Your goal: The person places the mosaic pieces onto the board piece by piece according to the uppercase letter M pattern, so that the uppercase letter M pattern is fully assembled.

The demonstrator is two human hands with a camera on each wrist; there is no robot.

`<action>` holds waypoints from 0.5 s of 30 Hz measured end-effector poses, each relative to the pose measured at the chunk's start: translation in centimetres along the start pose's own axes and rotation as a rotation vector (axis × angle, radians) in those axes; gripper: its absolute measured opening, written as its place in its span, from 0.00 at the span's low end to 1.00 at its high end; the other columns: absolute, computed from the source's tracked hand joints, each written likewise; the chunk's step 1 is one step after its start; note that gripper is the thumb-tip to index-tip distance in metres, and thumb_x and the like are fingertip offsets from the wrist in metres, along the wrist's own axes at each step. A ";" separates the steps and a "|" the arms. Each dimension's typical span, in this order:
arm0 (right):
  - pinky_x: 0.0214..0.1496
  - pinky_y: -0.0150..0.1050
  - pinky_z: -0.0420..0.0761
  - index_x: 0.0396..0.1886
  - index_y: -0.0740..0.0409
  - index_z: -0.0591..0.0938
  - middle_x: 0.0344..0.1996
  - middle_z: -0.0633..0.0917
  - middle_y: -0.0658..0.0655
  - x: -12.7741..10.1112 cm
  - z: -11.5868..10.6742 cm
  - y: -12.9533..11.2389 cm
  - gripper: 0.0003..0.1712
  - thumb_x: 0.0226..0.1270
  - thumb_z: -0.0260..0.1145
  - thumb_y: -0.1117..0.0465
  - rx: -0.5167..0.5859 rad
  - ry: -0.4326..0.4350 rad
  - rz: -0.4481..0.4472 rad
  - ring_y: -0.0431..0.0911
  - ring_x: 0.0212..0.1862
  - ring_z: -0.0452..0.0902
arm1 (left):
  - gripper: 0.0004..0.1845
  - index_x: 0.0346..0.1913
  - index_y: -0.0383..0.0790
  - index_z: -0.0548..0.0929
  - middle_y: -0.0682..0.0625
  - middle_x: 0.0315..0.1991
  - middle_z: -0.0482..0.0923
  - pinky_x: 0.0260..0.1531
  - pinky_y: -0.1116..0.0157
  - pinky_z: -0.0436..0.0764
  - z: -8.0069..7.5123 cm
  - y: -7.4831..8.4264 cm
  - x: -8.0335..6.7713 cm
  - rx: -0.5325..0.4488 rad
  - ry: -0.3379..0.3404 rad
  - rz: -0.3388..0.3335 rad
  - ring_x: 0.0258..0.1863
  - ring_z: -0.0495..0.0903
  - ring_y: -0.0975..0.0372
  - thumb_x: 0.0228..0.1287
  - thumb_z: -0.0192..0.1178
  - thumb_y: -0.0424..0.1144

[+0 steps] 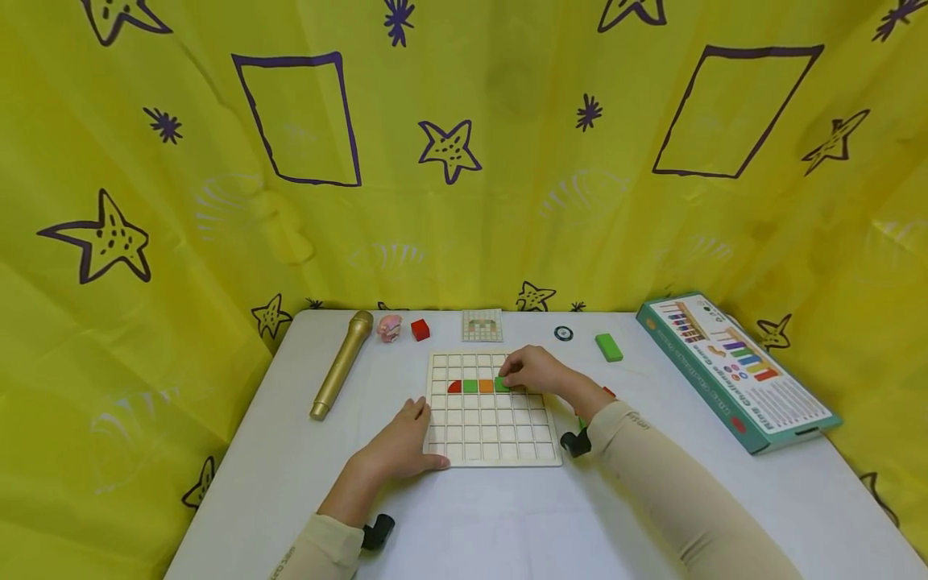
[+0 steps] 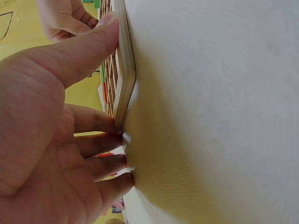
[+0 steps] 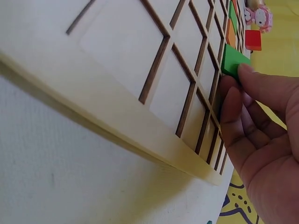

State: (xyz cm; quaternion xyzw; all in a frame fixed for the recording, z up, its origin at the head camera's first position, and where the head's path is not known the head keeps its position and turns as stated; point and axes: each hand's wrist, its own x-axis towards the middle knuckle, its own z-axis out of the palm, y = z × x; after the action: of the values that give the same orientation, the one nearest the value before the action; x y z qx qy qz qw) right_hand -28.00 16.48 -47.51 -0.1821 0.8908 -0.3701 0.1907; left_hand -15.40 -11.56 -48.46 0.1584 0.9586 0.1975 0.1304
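- Nearest the lens: left hand (image 1: 402, 451) at 7 o'clock of the grid board (image 1: 487, 439), fingers (image 2: 100, 140) straight and loose, tips pressed against the board's left edge, thumb along its near edge.
- Right hand (image 1: 532, 372) over the board's 1 o'clock part, fingers (image 3: 243, 116) curled, pinching a green tile (image 3: 232, 59) at a cell in the second row.
- Left of that tile in the same row: orange tile (image 1: 486, 386), second green tile (image 1: 470, 386), red quarter-round piece (image 1: 454, 387).
- Board flat on the white surface (image 1: 290, 467).
- Gold microphone (image 1: 342, 362) at 10 o'clock of the board.
- Beyond the board at 12 o'clock: pink figure (image 1: 390, 327), red cube (image 1: 420, 329), pattern card (image 1: 482, 325).
- At 1 to 2 o'clock: green block (image 1: 609, 347); game box (image 1: 735, 370) well apart at 3 o'clock.
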 end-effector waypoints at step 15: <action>0.32 0.34 0.78 0.34 0.59 0.89 0.30 0.85 0.50 -0.5 1.2 -0.5 0.02 0.66 0.71 0.66 -0.049 0.053 0.020 0.41 0.28 0.77 | 0.55 0.73 0.22 0.61 0.31 0.76 0.55 0.70 0.47 0.62 0.0 -0.2 -0.4 -0.031 -0.006 0.008 0.76 0.52 0.39 0.54 0.75 0.56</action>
State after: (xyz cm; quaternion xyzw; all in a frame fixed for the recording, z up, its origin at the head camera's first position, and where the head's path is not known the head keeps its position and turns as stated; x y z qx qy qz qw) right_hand -26.91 15.71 -47.86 -0.1676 0.9061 -0.3512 0.1661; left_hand -15.13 -11.85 -48.47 0.1609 0.9543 0.2125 0.1349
